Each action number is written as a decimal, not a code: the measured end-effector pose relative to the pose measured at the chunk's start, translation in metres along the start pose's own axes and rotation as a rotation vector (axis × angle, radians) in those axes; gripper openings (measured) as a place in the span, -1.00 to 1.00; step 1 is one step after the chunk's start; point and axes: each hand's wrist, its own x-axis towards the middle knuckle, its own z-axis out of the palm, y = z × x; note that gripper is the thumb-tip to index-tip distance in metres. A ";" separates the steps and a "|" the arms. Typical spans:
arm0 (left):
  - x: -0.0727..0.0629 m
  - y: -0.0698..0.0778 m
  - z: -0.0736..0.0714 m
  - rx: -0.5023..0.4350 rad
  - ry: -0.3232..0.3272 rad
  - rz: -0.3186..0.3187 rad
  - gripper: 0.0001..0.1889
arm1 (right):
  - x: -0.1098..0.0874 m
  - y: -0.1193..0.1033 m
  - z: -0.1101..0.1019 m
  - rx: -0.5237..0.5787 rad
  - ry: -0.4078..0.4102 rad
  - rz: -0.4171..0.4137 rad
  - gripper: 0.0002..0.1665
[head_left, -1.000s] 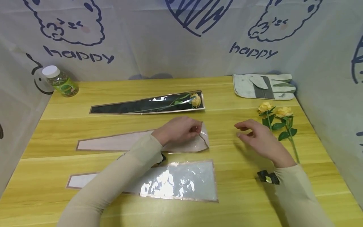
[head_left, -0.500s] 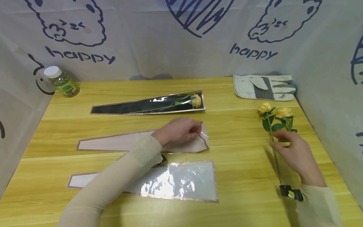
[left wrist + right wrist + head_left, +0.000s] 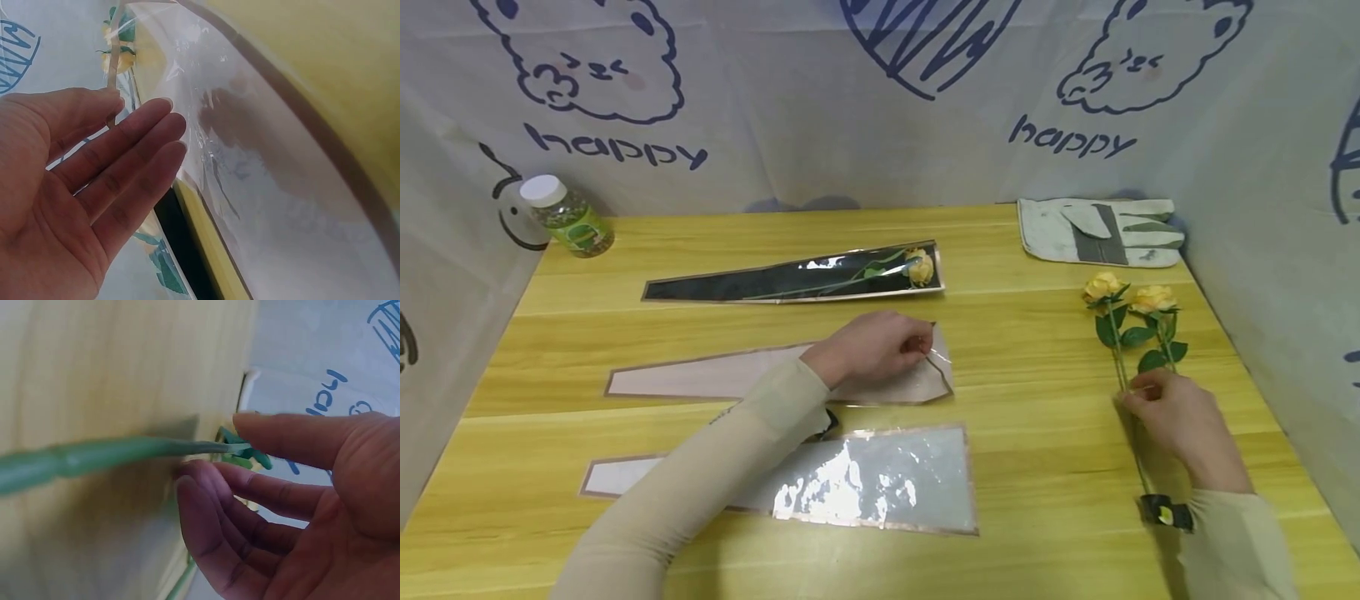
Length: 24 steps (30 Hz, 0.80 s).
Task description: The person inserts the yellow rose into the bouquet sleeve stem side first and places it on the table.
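In the head view, my left hand pinches the open-end edge of a pink tapered flower sleeve, its clear film raised. The left wrist view shows that hand with thumb and index finger on the film's brown edge strip and the other fingers extended. My right hand is at the stem of the left yellow rose. In the right wrist view, the green stem passes between thumb and fingertips, which stand apart. A second yellow rose lies beside it, its lower stem hidden by the hand.
Behind the pink sleeve lies a black sleeve with a yellow rose inside. A white sleeve lies nearer, partly under my left arm. A work glove is at the back right, and a white-capped jar at the back left.
My right hand has moved right to the left rose's stem, then slightly down along it, its thumb and fingers drawing closer together. The left hand stays on the sleeve edge.
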 end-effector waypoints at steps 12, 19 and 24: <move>-0.001 0.001 -0.001 0.002 0.000 -0.019 -0.87 | 0.005 0.005 0.004 0.022 0.023 -0.037 -0.65; 0.000 0.001 -0.001 0.009 -0.010 -0.036 -0.93 | 0.005 -0.003 0.002 0.283 -0.011 -0.037 -0.65; 0.001 -0.001 -0.001 0.012 0.005 -0.027 -0.94 | 0.007 -0.014 0.000 0.416 0.026 -0.052 -0.61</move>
